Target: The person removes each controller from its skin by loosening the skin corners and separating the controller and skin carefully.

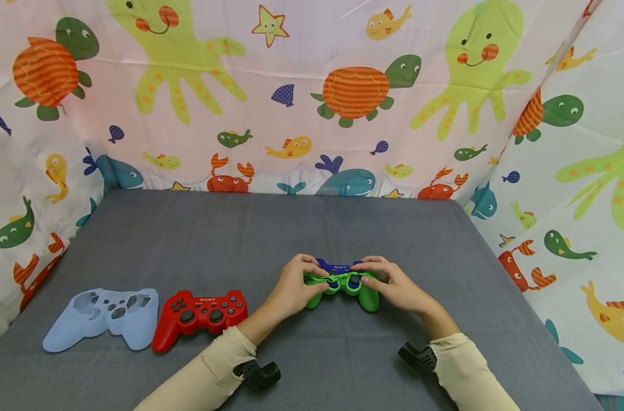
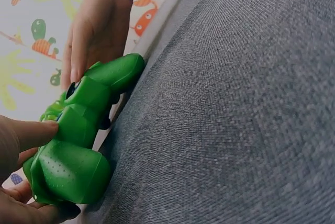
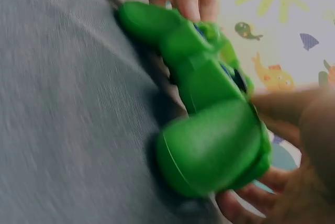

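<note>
A blue game controller [image 1: 339, 268] lies partly inside a green silicone cover [image 1: 368, 298]. Its top part with the SONY mark is bare, while green covers both grips and the ring around each thumbstick. My left hand [image 1: 297, 285] grips the left side of cover and controller, thumb on the front and fingers at the far edge. On the right side my right hand [image 1: 394, 282] holds it the same way, fingertips along the top edge. In the left wrist view, the green cover [image 2: 78, 171] wraps the near grip; the right wrist view shows the cover [image 3: 209, 145] slightly blurred.
To the left on the grey table [image 1: 204, 228] lie a red controller [image 1: 201, 317] and, beside it, a light blue silicone cover [image 1: 106, 319]. A curtain printed with sea animals [image 1: 291, 114] hangs behind and along both sides of the table.
</note>
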`<state>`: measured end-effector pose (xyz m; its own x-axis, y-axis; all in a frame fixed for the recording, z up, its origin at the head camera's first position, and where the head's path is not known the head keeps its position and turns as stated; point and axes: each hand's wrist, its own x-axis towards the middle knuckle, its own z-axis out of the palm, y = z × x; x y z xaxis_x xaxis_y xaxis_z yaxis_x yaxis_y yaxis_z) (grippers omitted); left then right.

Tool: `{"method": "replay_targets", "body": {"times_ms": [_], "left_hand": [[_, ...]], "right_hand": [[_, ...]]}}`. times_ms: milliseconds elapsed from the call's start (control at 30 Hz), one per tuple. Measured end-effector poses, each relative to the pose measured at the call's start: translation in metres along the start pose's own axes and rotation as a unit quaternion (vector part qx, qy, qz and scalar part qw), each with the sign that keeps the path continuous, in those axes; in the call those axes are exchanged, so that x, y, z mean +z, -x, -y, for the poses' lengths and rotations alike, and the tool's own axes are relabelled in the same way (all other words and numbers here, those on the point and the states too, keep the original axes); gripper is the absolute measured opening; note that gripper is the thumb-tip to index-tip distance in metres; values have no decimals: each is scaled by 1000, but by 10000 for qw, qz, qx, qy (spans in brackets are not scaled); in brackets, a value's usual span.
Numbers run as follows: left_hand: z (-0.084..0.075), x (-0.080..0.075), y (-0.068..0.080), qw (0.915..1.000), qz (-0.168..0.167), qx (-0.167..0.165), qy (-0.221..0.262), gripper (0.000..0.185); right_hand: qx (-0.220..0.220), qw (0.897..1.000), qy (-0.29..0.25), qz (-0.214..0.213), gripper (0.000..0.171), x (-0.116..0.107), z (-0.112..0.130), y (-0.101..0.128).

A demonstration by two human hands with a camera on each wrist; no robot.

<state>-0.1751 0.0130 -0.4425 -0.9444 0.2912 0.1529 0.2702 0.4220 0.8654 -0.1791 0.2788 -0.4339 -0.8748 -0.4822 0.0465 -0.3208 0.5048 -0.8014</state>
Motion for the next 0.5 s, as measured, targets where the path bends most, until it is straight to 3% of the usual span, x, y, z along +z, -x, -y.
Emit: {"method": "replay_targets", "body": {"times_ms": [200, 333, 500], "left_hand": [[1, 1, 0, 9999, -120, 25, -46, 14], [0, 3, 1, 9998, -178, 13, -62, 14], [-2, 3, 2, 9998, -153, 3, -100, 15]], "right_hand": [[39, 9987, -270, -435, 21, 9, 0, -6], [407, 9951, -477, -767, 19, 16, 3, -9], [1128, 9765, -1631, -841, 25, 18, 7, -10]]}}
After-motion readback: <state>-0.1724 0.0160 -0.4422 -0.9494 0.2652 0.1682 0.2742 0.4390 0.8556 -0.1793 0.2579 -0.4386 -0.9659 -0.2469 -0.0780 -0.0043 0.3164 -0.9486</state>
